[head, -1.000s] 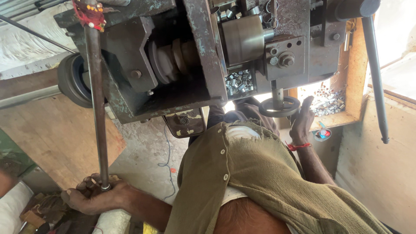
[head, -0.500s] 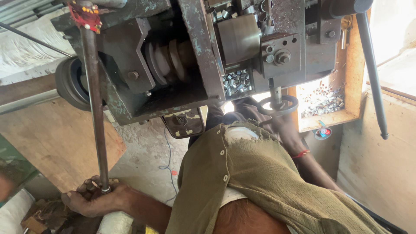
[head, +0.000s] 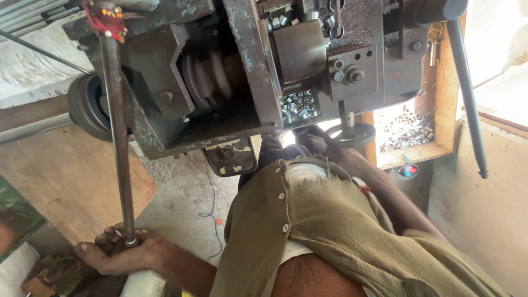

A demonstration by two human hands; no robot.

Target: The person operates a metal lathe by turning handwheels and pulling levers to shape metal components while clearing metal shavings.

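- My right hand (head: pixel 344 148) has slid off the round black handwheel (head: pixel 349 135), now mostly hidden; grip unreadable.
- My left hand (head: pixel 118 253) stays clenched around the long grey steel lever rod (head: pixel 118 148).

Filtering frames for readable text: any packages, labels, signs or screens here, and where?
Dark rounded-rectangular plate with worn pale yellow patches: hangs under the grey-green machine body, centre frame; looks like a nameplate.
Red-and-gold cloth tag: tied at the top of the long steel rod, upper left.
No packages, signs or screens.
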